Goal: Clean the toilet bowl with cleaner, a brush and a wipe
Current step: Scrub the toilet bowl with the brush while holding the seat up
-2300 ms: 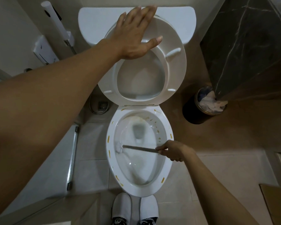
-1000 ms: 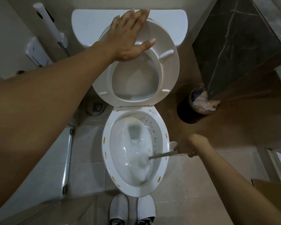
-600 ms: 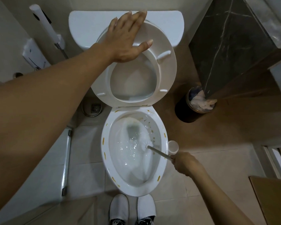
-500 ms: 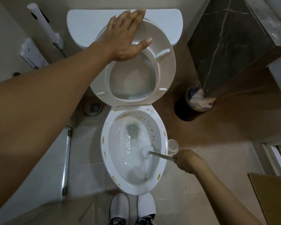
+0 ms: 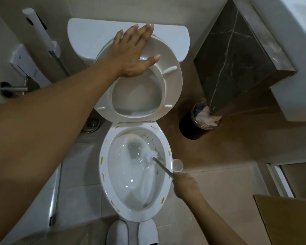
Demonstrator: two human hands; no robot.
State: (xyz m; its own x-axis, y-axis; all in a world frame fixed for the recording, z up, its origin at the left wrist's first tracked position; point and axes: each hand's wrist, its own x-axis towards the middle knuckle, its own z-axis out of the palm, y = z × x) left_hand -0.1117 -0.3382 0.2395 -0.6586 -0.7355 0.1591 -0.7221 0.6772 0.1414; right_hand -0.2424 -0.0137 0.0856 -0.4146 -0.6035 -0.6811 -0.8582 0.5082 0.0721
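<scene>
I have only one view, from the camera on the head. It looks steeply down and a little forward, wide-angle, so the edges bend. The toilet lies in the middle, close below; the slippers touch the bottom edge. Both arms enter from the lower corners. The cistern is near the top.

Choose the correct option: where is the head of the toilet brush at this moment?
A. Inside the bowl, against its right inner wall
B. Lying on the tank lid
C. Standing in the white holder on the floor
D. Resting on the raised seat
A: the white brush head is inside the toilet bowl, at its right inner wall, with the handle held by the right hand.
</scene>
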